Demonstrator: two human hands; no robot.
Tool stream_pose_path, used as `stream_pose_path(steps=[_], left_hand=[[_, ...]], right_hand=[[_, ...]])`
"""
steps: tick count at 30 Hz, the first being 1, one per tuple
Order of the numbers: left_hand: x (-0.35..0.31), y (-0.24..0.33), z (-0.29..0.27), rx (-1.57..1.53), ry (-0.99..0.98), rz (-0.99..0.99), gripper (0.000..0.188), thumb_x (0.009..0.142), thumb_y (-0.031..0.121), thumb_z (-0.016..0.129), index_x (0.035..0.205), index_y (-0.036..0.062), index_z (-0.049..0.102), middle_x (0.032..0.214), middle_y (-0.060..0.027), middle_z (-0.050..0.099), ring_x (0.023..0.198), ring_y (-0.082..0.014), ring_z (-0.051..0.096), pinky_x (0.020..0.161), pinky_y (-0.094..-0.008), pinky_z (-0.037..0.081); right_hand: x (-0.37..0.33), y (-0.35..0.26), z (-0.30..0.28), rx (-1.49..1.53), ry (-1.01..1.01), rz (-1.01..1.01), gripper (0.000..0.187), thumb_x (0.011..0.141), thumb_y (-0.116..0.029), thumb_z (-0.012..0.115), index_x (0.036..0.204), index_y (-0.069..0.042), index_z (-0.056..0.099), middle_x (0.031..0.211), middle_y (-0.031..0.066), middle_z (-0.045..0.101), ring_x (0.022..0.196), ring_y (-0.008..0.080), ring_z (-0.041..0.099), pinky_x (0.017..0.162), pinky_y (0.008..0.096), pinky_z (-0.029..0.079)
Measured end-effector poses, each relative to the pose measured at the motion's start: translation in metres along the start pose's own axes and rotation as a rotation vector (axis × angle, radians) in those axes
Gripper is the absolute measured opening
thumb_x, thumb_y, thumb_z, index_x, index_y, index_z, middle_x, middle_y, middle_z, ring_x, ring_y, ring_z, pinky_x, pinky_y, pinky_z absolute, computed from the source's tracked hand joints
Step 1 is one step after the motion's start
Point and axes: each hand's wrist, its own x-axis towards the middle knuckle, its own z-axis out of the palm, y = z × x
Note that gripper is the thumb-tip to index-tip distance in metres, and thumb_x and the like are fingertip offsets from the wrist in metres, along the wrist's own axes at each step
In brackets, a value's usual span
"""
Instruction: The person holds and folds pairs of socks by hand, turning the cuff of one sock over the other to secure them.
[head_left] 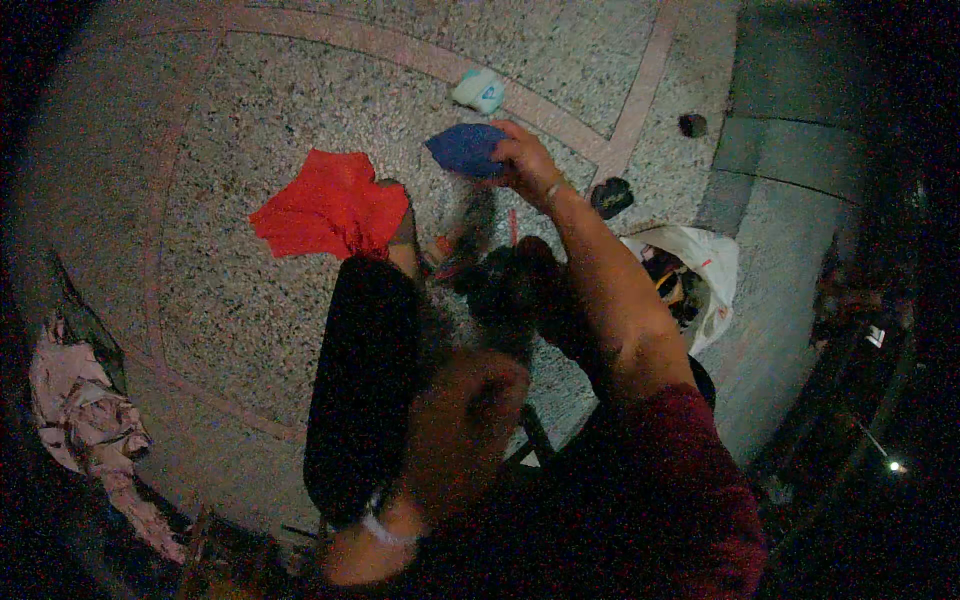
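My right hand (525, 160) reaches out ahead, thumb and fingers closed on the edge of a flat dark-blue piece (465, 150), folded-looking and tapering to a point at its left; I cannot make out its kind. My left hand (470, 405) is close to my body, above my lap, dark and smeared by motion, so its fingers cannot be read. A bright red cloth (328, 205) lies spread beyond my left knee (365, 380). Just past the blue piece, a small pale crumpled packet (479, 91) rests on the floor.
To the right stands an open white bag (722, 265) with mixed items inside. A black lump (611, 198) and a smaller dark one (692, 125) lie on the speckled floor (230, 330). Crumpled pinkish sheeting (90, 415) is at the far left. The lighting is dim.
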Motion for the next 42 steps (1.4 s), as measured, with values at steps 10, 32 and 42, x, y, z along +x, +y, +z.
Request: stream_pose_path(steps=[10, 32, 42], left_hand=[[0.021, -0.018, 0.012, -0.124, 0.204, 0.090, 0.033, 0.084, 0.003, 0.059, 0.116, 0.0041, 0.051, 0.105, -0.0095, 0.059, 0.085, -0.0144, 0.055, 0.076, -0.0281, 0.047], [-0.189, 0.031, 0.077, 0.146, -0.160, 0.490, 0.046, 0.085, 0.009, 0.059, 0.128, 0.0027, 0.046, 0.132, -0.0122, 0.045, 0.125, -0.0266, 0.041, 0.108, -0.0398, 0.028], [-0.260, 0.017, 0.067, 0.466, -0.231, 0.713, 0.036, 0.084, 0.001, 0.062, 0.116, -0.0004, 0.046, 0.114, -0.0178, 0.047, 0.104, -0.0333, 0.049, 0.091, -0.0420, 0.041]], right_hand=[[-0.186, -0.161, -0.019, 0.328, -0.178, 0.011, 0.054, 0.077, -0.019, 0.051, 0.128, -0.002, 0.043, 0.109, 0.0149, 0.058, 0.080, 0.0282, 0.063, 0.061, 0.0392, 0.054], [-0.437, -0.115, 0.050, 0.314, 0.052, -0.029, 0.029, 0.089, -0.040, 0.053, 0.097, -0.012, 0.058, 0.072, 0.0001, 0.057, 0.045, 0.0092, 0.044, 0.035, 0.0232, 0.030], [-0.520, -0.111, 0.115, 0.148, 0.237, -0.034, 0.039, 0.089, -0.049, 0.051, 0.081, -0.011, 0.058, 0.063, 0.0007, 0.051, 0.043, 0.0107, 0.041, 0.034, 0.0254, 0.032]])
